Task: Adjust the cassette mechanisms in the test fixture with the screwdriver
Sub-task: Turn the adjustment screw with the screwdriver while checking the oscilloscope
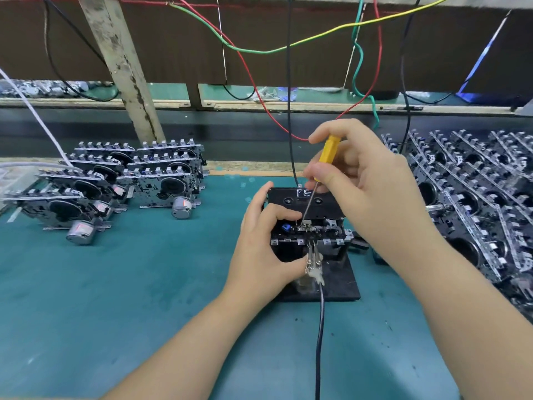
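Observation:
A black test fixture (pixel 340 287) stands on the green mat near the middle, with a cassette mechanism (pixel 323 226) seated in it and a black cassette (pixel 291 197) marked in white on top. My right hand (pixel 366 183) grips a yellow-handled screwdriver (pixel 328 153); its thin shaft slants down to a screw at the mechanism's head area. My left hand (pixel 259 246) clasps the fixture's left side, thumb by the metal clips (pixel 313 261) at the front.
A stack of cassette mechanisms (pixel 109 183) with motors sits at the left. A dense pile of more mechanisms (pixel 476 203) fills the right. Coloured wires (pixel 259 50) hang from above; a black cable (pixel 318 342) runs from the fixture toward me. A wooden post (pixel 121 64) leans behind.

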`<state>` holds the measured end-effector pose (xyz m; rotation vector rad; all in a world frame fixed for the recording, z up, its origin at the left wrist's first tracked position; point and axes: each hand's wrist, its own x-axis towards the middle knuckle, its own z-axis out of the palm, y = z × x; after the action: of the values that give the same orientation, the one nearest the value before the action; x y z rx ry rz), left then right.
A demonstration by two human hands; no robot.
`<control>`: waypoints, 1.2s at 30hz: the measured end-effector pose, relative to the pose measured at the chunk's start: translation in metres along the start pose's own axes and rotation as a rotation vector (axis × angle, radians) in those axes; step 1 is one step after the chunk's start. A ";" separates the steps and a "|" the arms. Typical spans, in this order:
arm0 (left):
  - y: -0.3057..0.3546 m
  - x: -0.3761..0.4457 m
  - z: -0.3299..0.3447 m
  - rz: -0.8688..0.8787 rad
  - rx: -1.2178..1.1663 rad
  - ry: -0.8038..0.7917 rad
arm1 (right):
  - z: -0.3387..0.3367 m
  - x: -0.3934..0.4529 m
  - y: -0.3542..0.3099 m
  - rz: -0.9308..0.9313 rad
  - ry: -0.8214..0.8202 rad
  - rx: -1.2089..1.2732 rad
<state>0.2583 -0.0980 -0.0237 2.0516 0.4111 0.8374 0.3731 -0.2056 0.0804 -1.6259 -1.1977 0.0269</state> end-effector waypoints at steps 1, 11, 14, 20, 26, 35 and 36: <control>0.000 0.000 0.000 0.002 0.000 0.001 | 0.001 0.001 0.000 -0.010 0.004 -0.016; -0.004 -0.001 0.002 0.024 0.029 0.017 | 0.009 0.003 -0.004 -0.031 0.049 -0.158; 0.000 -0.003 0.002 0.032 -0.026 0.025 | 0.004 0.003 -0.001 0.003 -0.035 -0.079; 0.021 0.019 -0.010 -0.201 -0.290 0.004 | -0.001 0.009 -0.004 0.054 -0.044 -0.019; 0.011 0.035 -0.010 -0.319 -0.554 -0.144 | 0.011 0.006 -0.008 0.073 0.070 -0.061; 0.017 0.041 -0.005 -0.472 -0.547 -0.071 | -0.018 -0.030 0.026 0.284 -0.174 -0.461; 0.018 0.042 -0.005 -0.461 -0.541 -0.069 | -0.015 -0.037 0.033 0.359 -0.257 -0.483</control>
<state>0.2851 -0.0823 0.0105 1.4035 0.5269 0.5197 0.3845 -0.2396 0.0434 -2.3068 -1.1419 0.1917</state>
